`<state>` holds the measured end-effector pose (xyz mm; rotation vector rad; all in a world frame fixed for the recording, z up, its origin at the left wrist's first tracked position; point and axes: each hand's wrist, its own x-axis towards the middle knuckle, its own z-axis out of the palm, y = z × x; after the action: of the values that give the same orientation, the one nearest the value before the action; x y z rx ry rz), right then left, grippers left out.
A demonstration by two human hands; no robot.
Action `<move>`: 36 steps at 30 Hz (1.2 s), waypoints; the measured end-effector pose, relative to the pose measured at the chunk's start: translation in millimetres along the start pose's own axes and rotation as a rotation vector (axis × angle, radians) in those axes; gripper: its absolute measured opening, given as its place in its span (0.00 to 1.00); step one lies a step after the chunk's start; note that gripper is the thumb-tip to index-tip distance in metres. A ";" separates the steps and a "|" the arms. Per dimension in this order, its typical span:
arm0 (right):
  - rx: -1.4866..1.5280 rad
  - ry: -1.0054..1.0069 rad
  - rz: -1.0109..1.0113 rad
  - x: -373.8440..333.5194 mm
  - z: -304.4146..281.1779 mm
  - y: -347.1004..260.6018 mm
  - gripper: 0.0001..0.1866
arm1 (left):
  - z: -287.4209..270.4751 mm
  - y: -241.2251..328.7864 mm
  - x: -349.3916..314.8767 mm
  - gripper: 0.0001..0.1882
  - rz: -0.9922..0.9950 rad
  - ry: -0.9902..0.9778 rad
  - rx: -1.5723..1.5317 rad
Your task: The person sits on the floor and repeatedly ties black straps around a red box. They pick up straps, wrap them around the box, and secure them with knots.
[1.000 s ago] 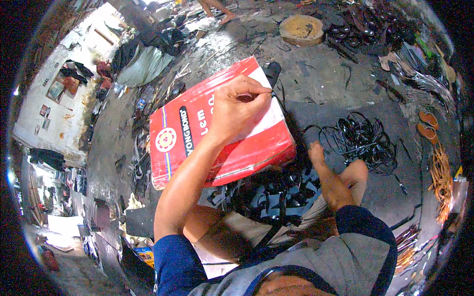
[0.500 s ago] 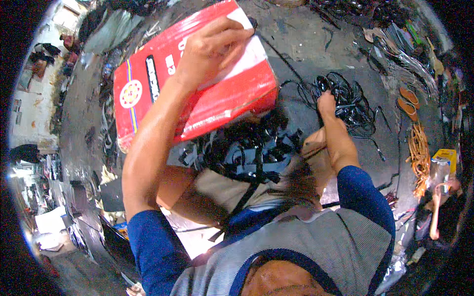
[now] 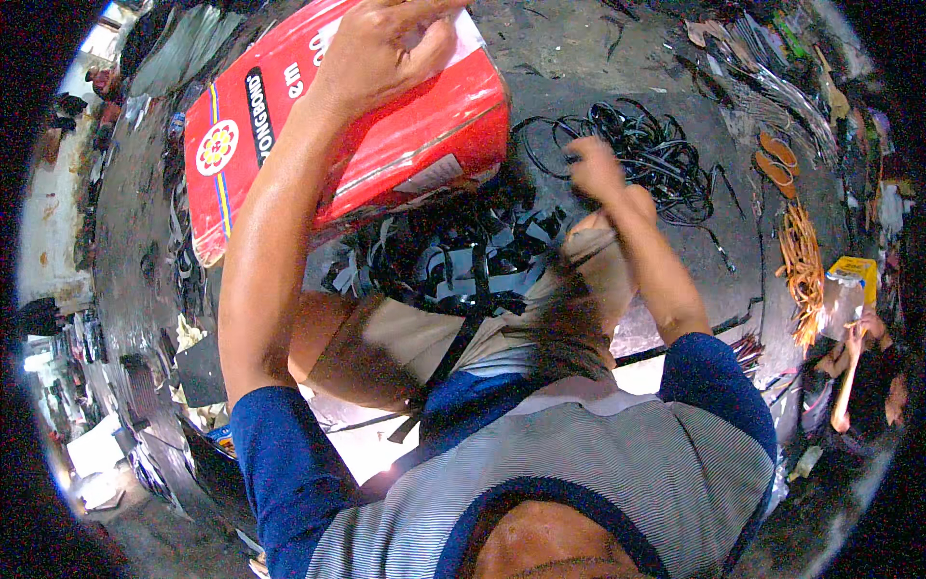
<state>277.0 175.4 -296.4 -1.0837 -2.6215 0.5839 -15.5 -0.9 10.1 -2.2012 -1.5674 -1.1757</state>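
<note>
A red rectangular container (image 3: 386,169) with a round flower emblem lies tilted before me at the upper left. My left hand (image 3: 386,58) rests over its far end, fingers curled together; their tips run out at the picture's upper edge, so what they hold is hidden. My right hand (image 3: 596,172) is blurred, its fingers curled closed just beside a tangled pile of thin black strips (image 3: 651,159). I cannot make out what it holds. Between my legs lie more black strips and pieces (image 3: 473,261), some glossy, close below the container.
At the right lie a pair of brown sandals (image 3: 776,164), a bundle of orange-tan strips (image 3: 801,270) and a yellow box (image 3: 854,275). Another person's arm (image 3: 849,376) shows at the far right. Dark sheet scraps (image 3: 762,92) are heaped at the upper right.
My left hand has moved up and left to the picture's upper edge. My right hand has drawn left, off the black pile. The red container appears shifted left as the view moved.
</note>
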 end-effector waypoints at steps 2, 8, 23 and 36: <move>0.169 -0.154 -0.229 -16.4 64.3 -29.0 0.21 | -5.8 19.5 3.9 0.15 -0.172 -0.104 0.008; 0.121 -0.420 -0.410 -58.4 78.3 -73.6 0.16 | -9.4 107.8 -66.8 0.20 -0.022 -0.073 0.128; 0.272 -0.289 -0.809 -7.2 -292.7 -268.6 0.10 | -34.0 164.6 -120.8 0.25 -0.972 0.211 -0.509; 0.174 -0.289 -0.651 98.6 -242.6 -306.5 0.09 | -262.0 -0.6 -181.6 0.09 -1.080 -0.210 0.976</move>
<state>108.5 113.7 64.6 -0.0666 -2.8587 0.8266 -166.3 -277.5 58.4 -0.8166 -2.7040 -0.1013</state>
